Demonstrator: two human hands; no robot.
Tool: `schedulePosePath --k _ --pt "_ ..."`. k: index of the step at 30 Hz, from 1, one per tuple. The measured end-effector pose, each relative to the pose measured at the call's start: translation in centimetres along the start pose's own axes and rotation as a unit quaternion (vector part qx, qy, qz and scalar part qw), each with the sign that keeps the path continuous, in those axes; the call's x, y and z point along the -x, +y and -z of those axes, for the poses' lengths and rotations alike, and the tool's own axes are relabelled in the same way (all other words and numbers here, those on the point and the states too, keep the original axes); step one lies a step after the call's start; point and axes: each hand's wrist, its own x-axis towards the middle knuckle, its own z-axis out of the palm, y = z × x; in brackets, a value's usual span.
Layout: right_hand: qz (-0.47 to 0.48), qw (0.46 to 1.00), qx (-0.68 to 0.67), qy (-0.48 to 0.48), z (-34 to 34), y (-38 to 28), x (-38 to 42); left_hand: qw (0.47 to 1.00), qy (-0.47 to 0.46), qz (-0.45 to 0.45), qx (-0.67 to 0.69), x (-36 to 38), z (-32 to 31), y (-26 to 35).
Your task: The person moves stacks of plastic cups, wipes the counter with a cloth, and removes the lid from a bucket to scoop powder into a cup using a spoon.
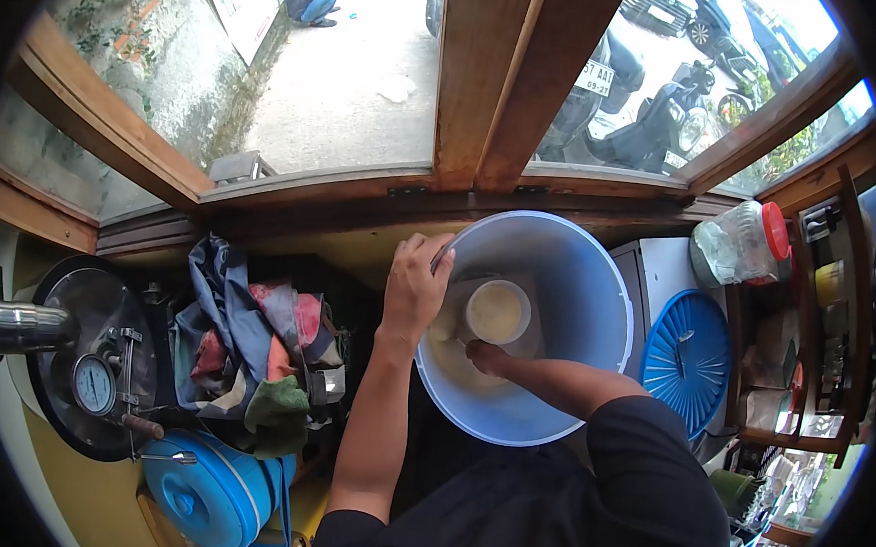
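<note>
A large pale blue plastic bucket [596,282] stands in front of me, its mouth facing up. My left hand [418,277] is closed over its left rim, fingers outside and thumb towards the inside. Down in the bucket is a white round container [528,303], filled near its top with pale, cream-coloured contents [496,311]. My right hand [486,357] reaches in just below that container, its fingers curled. Something thin seems to stick out of it leftwards, too small to make out. Pale stuff also lies at the bucket's bottom.
Crumpled cloths [246,343] lie left of the bucket, beside a round dark lid with a gauge [95,382]. Below sits a blue cooler [204,494]. To the right are a blue ribbed lid [686,361] and a red-capped jar [732,244]. A wooden window frame [483,78] rises ahead.
</note>
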Motion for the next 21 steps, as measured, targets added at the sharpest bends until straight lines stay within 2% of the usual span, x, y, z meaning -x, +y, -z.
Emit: schedulePosePath --k 5,9,12,15,18,21 --pt "-0.083 0.973 -0.182 -0.111 6.0 -3.6 4.2 1.000 0.004 -0.005 -0.002 0.2 0.0 -0.2" --pt "-0.162 0.910 -0.327 -0.195 12.4 -7.6 9.6 1.000 0.005 -0.009 0.009 0.3 0.1 0.0" --pt "-0.179 0.870 -0.420 -0.186 16.2 -8.8 12.8 1.000 0.004 -0.011 0.014 0.5 0.3 0.0" --pt "-0.214 0.853 -0.432 -0.200 19.9 -9.2 14.2 0.999 0.002 -0.024 0.024 0.5 0.1 -0.3" --pt "-0.209 0.839 -0.449 -0.225 21.6 -8.9 14.3 0.999 -0.001 -0.024 0.025 0.6 0.1 -0.4" --pt "-0.230 0.860 -0.303 -0.341 21.7 -9.3 14.1 0.999 0.000 -0.019 0.025 0.6 0.1 -0.5"
